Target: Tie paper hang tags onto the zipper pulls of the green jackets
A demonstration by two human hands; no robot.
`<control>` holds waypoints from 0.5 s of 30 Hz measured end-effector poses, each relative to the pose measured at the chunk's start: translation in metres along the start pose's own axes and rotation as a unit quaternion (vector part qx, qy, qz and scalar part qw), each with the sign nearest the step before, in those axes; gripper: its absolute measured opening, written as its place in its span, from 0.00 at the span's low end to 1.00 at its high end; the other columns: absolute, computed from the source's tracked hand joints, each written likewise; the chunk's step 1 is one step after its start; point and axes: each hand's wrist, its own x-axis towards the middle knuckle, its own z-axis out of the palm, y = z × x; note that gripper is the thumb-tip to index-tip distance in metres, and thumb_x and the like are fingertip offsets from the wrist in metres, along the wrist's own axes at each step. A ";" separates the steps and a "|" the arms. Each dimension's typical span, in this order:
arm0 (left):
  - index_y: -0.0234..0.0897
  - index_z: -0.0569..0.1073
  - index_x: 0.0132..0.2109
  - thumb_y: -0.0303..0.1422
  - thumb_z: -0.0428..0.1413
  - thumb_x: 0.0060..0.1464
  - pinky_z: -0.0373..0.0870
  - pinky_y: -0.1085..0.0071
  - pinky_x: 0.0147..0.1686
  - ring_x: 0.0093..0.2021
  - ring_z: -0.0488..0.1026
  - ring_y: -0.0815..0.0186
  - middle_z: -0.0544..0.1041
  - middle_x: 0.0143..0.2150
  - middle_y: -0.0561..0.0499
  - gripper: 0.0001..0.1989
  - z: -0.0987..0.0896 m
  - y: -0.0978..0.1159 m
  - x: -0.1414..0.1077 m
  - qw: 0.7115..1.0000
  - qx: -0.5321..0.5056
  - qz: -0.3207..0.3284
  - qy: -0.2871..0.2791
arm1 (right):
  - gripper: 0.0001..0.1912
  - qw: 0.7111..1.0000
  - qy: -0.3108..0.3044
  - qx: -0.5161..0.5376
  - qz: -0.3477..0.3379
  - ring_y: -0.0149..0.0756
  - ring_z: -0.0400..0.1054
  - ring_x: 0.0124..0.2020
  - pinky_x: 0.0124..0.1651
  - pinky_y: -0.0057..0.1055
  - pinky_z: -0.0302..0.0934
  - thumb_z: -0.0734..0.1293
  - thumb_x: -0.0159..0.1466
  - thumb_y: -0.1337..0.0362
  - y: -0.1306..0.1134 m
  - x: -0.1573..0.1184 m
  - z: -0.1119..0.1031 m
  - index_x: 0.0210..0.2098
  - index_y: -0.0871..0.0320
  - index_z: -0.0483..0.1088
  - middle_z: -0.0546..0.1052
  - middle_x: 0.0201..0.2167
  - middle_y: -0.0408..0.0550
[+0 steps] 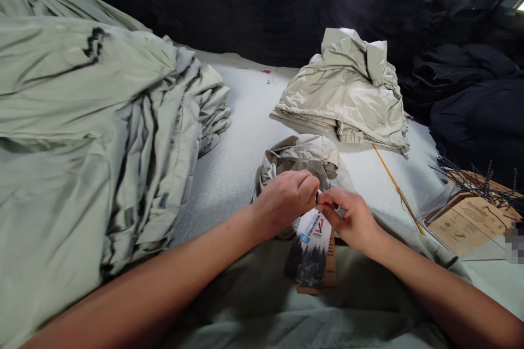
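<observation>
White tabletop [241, 120], crinkled, folded pale-green jackets [339, 92], hands [286, 196] pinching a small black string [316, 197], smooth rectangular card tags [313, 253] below.

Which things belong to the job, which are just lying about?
In the job:
printed tag, brown tag behind it
held black cord
pale garment behind them
likely also: brown cards, black ties, pale garment piles

Apparently lying about:
orange strip
red scrap
dark garments behind

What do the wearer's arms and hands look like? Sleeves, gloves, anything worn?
Left hand and right hand: ungloved, no ring or watch visible. Left forearm and right forearm: bare to the picture's edge, no sleeves or cables in view.
</observation>
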 end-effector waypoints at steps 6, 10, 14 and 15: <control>0.35 0.73 0.38 0.31 0.54 0.55 0.69 0.72 0.34 0.33 0.73 0.66 0.77 0.32 0.50 0.06 -0.009 -0.001 0.007 0.909 -0.357 -0.216 -0.017 | 0.10 0.993 0.048 0.075 0.074 0.31 0.60 0.24 0.28 0.28 0.56 0.68 0.61 0.56 0.005 -0.003 0.004 0.32 0.57 0.73 0.71 0.24 0.43; 0.35 0.79 0.37 0.36 0.62 0.47 0.72 0.71 0.33 0.33 0.76 0.64 0.80 0.33 0.49 0.11 -0.008 0.004 0.007 0.802 -0.489 -0.339 -0.055 | 0.12 0.987 0.079 0.109 0.092 0.32 0.62 0.26 0.29 0.29 0.58 0.71 0.58 0.53 0.007 -0.001 0.005 0.30 0.57 0.74 0.73 0.25 0.44; 0.35 0.81 0.34 0.36 0.66 0.42 0.72 0.70 0.33 0.30 0.76 0.64 0.81 0.30 0.49 0.11 0.001 0.013 0.002 0.720 -0.557 -0.414 -0.025 | 0.12 0.988 0.105 0.084 0.071 0.34 0.65 0.28 0.31 0.31 0.60 0.71 0.57 0.53 0.005 0.000 0.006 0.30 0.57 0.76 0.76 0.27 0.46; 0.35 0.81 0.33 0.36 0.67 0.41 0.72 0.70 0.33 0.30 0.76 0.65 0.81 0.30 0.49 0.11 0.003 0.015 0.001 0.701 -0.571 -0.427 -0.010 | 0.12 0.989 0.108 0.073 0.067 0.34 0.65 0.27 0.31 0.31 0.60 0.71 0.58 0.53 0.005 0.000 0.007 0.30 0.57 0.76 0.76 0.27 0.47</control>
